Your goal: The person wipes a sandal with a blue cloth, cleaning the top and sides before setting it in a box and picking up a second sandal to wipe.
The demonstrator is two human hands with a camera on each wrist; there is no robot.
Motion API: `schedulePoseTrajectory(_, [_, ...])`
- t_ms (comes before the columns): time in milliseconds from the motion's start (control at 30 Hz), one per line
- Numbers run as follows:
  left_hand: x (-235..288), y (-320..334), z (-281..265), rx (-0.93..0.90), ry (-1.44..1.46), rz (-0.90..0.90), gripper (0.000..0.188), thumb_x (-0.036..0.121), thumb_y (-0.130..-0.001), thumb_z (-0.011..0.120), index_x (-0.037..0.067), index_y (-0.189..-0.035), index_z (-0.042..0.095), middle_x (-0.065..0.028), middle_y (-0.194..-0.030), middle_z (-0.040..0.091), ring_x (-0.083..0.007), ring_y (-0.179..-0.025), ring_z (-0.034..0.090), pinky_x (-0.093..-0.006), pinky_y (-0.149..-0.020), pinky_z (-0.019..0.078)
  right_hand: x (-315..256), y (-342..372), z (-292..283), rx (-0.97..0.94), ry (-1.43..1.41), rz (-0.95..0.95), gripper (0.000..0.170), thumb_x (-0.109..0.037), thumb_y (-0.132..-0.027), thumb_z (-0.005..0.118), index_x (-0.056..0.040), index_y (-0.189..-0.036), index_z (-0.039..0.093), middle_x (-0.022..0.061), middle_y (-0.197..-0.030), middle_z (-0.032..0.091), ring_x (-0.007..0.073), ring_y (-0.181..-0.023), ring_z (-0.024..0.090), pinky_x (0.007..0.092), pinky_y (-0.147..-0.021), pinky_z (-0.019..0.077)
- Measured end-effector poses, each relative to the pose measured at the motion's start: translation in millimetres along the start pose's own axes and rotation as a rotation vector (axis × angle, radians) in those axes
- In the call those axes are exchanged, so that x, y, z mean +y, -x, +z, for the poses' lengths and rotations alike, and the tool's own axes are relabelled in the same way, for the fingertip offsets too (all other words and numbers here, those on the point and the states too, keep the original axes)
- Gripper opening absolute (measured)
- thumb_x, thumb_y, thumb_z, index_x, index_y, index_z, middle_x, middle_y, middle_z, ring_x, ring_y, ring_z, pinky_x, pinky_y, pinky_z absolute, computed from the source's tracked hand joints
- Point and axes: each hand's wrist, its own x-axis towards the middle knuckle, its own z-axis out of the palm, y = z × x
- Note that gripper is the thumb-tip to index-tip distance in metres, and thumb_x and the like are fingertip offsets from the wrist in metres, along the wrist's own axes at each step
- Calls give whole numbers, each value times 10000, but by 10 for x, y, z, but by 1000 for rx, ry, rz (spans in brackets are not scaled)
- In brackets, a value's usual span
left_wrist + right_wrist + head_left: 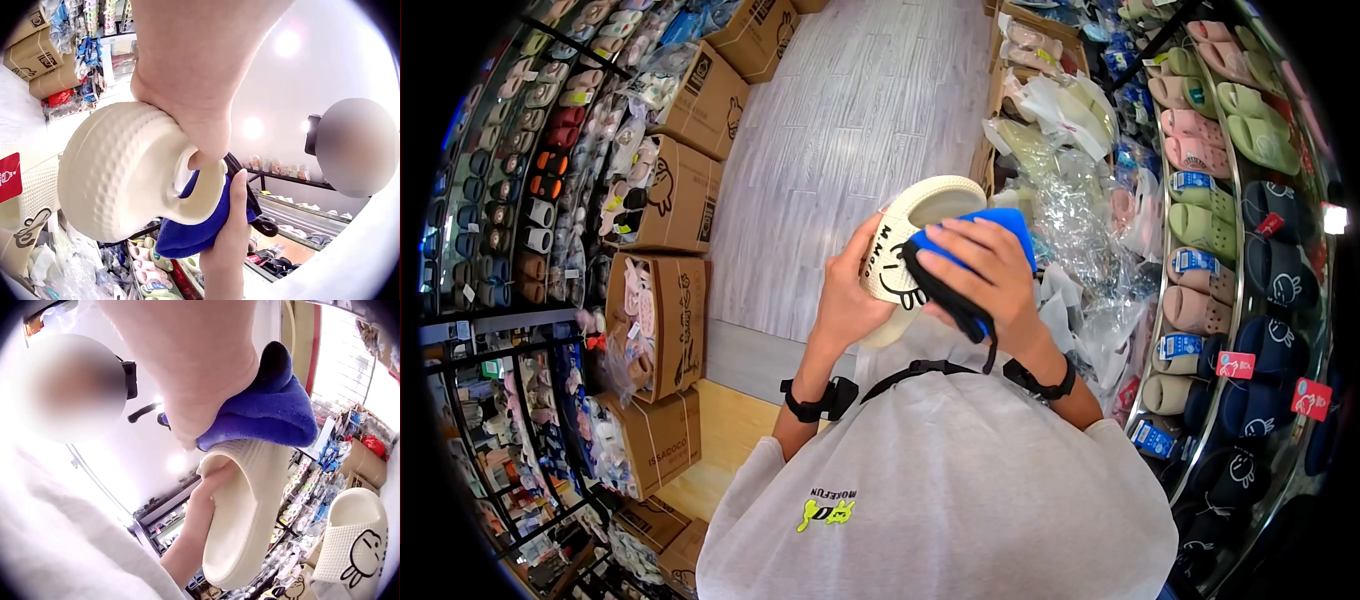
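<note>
My left hand [847,285] holds a cream slide slipper [878,262] by its side in front of my body. Lettering and a black rabbit drawing mark its strap. In my right hand [992,272] I grip a blue plush cloth [1016,232] with a black part and a dangling black cord, set against the slipper's strap. From the left wrist, the slipper's bumpy sole end [103,169] shows, and the blue cloth [187,234] lies behind it. A second cream slipper [365,550] with a rabbit drawing appears low on the right in the right wrist view.
Shelves of slippers [1195,240] run along the right, with plastic-wrapped goods [1060,170] in boxes before them. Cardboard boxes [665,320] line the left side below more shoe racks [550,160]. A grey plank floor [840,110] stretches ahead between the rows.
</note>
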Motion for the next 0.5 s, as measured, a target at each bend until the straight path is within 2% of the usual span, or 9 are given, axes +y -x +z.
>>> schedulePoseTrajectory(67, [-10, 8, -6, -8, 4, 6, 785, 14, -803, 839, -15, -1529, 542, -197, -1273, 779, -251, -1199, 761, -357, -1008, 585, 28, -6, 23, 71, -18, 75, 534, -276, -815, 892, -122, -1311, 766, 96, -1375, 728, 330, -1249, 678, 483, -1052, 535])
schedulePoseTrajectory(133, [-16, 13, -11, -18, 8, 11, 785, 15, -805, 838, -17, -1530, 540, -196, -1281, 777, -252, -1206, 758, -358, -1013, 583, -15, -19, -3, 52, 11, 66, 520, -290, -826, 883, -126, -1306, 769, 94, -1374, 729, 329, -1253, 677, 494, -1056, 535])
schedulePoseTrajectory(267, [-39, 18, -6, -7, 46, 3, 784, 9, -805, 838, -26, -1529, 538, -196, -1302, 770, -246, -1222, 748, -356, -1024, 579, -94, -3, -8, -18, 23, -62, 483, -331, -853, 860, -148, -1292, 777, 70, -1390, 725, 308, -1271, 675, 491, -1086, 522])
schedulePoseTrajectory(333, [-45, 22, -5, -2, 49, -6, 783, 6, -805, 839, -29, -1528, 539, -197, -1305, 768, -244, -1223, 746, -355, -1027, 577, -39, -34, -60, -36, 8, -41, 483, -321, -852, 863, -148, -1295, 777, 75, -1389, 725, 308, -1262, 678, 483, -1083, 521])
schedulePoseTrajectory(400, [-30, 26, 6, -3, 32, 7, 770, 1, -812, 833, -34, -1524, 540, -201, -1304, 768, -243, -1215, 748, -357, -1026, 577, 15, -53, -51, 22, -33, 43, 518, -302, -825, 882, -129, -1301, 772, 88, -1372, 731, 325, -1239, 685, 479, -1055, 531])
schedulePoseTrajectory(500, [-16, 20, 6, -3, 21, 15, 766, -2, -816, 830, -35, -1523, 540, -205, -1302, 767, -239, -1208, 749, -357, -1021, 580, 9, -53, -39, 28, -7, 24, 520, -305, -817, 885, -127, -1293, 776, 90, -1366, 733, 331, -1242, 684, 485, -1048, 536])
